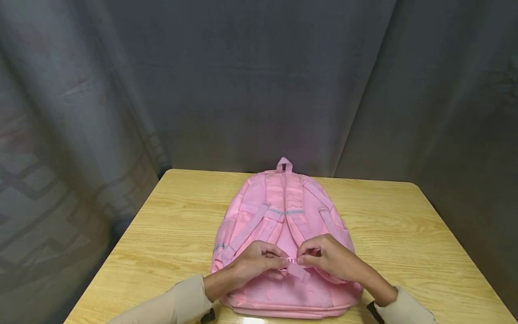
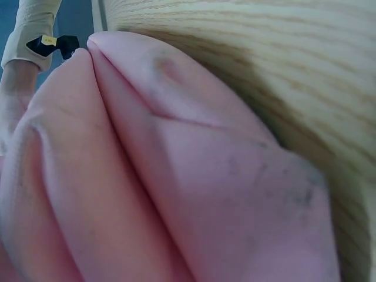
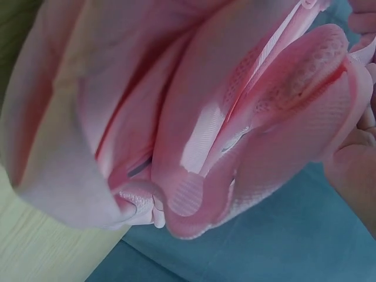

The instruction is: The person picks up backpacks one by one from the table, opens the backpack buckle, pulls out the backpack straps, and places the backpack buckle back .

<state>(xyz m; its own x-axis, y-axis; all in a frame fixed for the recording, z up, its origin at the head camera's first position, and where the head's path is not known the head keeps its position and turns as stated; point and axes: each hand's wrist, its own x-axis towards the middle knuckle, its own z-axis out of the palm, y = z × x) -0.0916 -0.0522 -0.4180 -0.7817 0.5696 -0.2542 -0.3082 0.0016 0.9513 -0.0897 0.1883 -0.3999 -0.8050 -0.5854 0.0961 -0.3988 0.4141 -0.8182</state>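
Observation:
A pink backpack (image 1: pixel 291 294) lies on the table with its straps facing up and its top loop pointing away. Over its lower middle, both hands meet at a small pink plastic buckle (image 1: pixel 292 260). My left hand (image 1: pixel 259 261) pinches the buckle's left part between thumb and fingers, while my right hand (image 1: pixel 328 256) pinches the right part. A loose webbing end (image 1: pixel 298 272) hangs below the buckle. The left wrist view is mostly filled by pink fabric (image 2: pixel 235 176) of the bag's side. Bag folds and a strap (image 3: pixel 202 138) show large in the right wrist view.
The wooden table (image 1: pixel 174 216) extends on both sides of the bag. Grey curtains (image 1: pixel 259 90) hang behind it and at both sides. A beige sleeve (image 1: pixel 188 297) covers the left forearm, and a black band (image 1: pixel 375 311) shows at the right wrist.

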